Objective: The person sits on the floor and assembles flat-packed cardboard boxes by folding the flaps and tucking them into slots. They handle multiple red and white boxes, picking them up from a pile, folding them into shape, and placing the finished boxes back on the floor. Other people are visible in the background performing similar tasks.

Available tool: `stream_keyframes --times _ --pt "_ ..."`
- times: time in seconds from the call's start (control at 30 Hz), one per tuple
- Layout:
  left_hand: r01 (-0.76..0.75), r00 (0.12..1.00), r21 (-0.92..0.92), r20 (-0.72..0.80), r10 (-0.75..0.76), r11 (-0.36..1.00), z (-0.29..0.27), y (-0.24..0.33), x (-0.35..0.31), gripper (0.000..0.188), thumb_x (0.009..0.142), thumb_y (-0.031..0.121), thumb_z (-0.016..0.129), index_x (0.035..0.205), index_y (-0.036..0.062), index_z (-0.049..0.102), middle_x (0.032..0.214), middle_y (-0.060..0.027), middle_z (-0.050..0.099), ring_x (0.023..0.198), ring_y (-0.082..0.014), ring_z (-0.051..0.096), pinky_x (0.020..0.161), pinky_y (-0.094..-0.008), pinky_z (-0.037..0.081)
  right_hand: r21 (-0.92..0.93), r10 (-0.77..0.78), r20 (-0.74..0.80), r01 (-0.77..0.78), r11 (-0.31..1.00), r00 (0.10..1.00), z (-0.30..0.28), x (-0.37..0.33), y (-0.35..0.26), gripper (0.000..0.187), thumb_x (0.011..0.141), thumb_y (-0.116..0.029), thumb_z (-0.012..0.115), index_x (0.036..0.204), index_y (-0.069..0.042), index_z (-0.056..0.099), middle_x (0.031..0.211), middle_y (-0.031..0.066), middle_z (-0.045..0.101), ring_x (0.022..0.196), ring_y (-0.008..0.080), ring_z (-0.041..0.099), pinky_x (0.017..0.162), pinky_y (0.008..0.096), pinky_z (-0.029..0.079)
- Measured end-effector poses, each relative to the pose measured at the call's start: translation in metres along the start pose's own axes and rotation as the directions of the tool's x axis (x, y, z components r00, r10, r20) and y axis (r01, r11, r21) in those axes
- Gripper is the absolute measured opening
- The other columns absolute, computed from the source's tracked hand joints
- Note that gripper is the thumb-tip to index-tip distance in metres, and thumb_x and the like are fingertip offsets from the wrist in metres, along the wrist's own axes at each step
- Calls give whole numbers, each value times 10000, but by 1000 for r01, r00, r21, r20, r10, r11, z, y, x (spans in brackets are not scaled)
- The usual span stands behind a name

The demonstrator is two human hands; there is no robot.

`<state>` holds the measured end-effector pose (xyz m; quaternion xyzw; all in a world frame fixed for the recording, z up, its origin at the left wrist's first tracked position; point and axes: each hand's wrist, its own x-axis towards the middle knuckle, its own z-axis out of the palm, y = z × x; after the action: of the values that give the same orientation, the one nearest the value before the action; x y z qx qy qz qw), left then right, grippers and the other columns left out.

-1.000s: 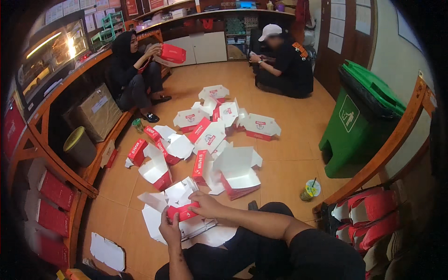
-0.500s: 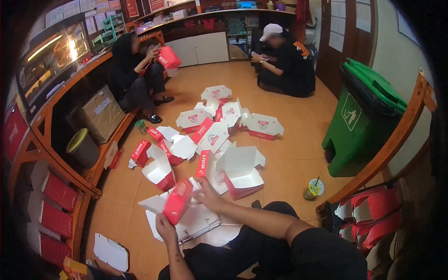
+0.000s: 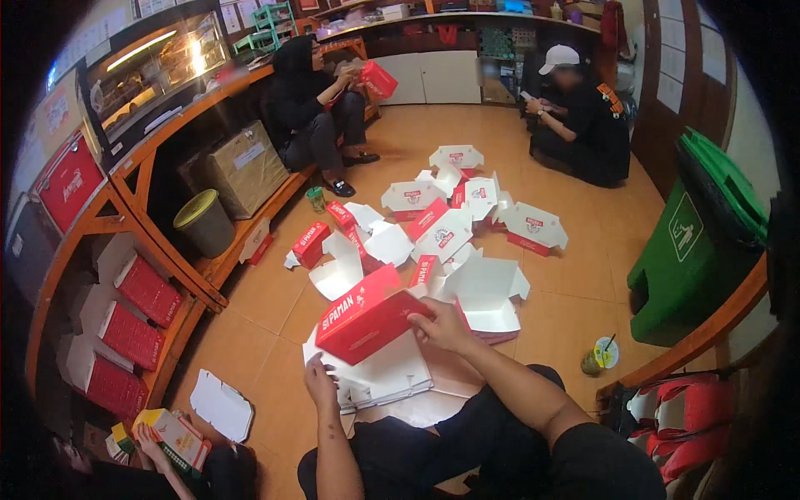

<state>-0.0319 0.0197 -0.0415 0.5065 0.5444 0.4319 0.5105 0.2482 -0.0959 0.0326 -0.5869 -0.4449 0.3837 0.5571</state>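
A red cardboard food box [image 3: 362, 323] with white lettering is tilted in front of me, above a stack of flat white box blanks [image 3: 390, 371]. At its right end, my right hand [image 3: 442, 325] grips the edge between thumb and fingers. My left hand [image 3: 322, 385] is just below the box's lower left corner, fingers apart and loosely bent, apparently holding nothing. Beyond the held box lie several folded red-and-white boxes [image 3: 446, 237], many with lids standing up. One with a raised white lid [image 3: 483, 287] is closest, to the right.
Two people [image 3: 312, 117] [image 3: 583, 125] sit at the back; the left one holds a red box. At lower left, another person's hands [image 3: 154, 446] hold a yellow-and-white box. A green bin [image 3: 696, 242] and a drink cup [image 3: 598, 357] are at right. Shelved boxes [image 3: 133, 342] line the left.
The held box has turned, bringing its long lettered side into view. My left hand has come off it and dropped below. The view has swung left, revealing the lower-left person's yellow-and-white box.
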Motion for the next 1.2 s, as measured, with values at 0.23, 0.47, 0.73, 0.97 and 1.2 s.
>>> stream_keyframes --times 0.23,0.47,0.73,0.97,1.2 --pt "-292 806 161 572 152 943 17 39 -28 818 786 -53 579 1518 75 236 1359 -119 507 676 -102 554 613 -245 490 -564 -313 407 505 653 858 13 -7 37 158 906 -199 602 965 -59 646 917 161 662 888 352 650 790 438 499" --pt "-40 743 -102 663 98 994 16 15 -20 218 973 164 596 1043 -39 628 923 -101 690 820 -166 657 774 -304 532 -621 -92 388 334 709 917 2 5 35 294 934 -307 540 956 -40 661 948 193 673 927 376 643 832 466 489" --pt "-151 656 -13 747 110 988 20 15 -30 176 950 165 620 1007 1 649 879 -43 658 826 -145 614 759 -293 493 -698 96 360 199 688 928 -1 8 35 364 880 -334 518 912 -16 693 981 215 680 934 391 645 879 455 489" --pt "-526 781 290 538 318 800 30 19 -46 179 886 143 693 976 -1 633 839 -71 604 691 -135 565 595 -279 463 -667 84 379 209 715 921 16 -6 29 343 886 -345 534 880 -36 682 887 221 676 875 385 648 796 470 490" --pt "-592 802 274 299 518 758 53 34 -69 233 782 85 769 969 32 640 931 -103 612 776 -183 586 599 -287 464 -625 69 365 189 758 928 23 -5 41 375 914 -379 512 877 -40 669 877 204 675 846 391 647 784 483 483"
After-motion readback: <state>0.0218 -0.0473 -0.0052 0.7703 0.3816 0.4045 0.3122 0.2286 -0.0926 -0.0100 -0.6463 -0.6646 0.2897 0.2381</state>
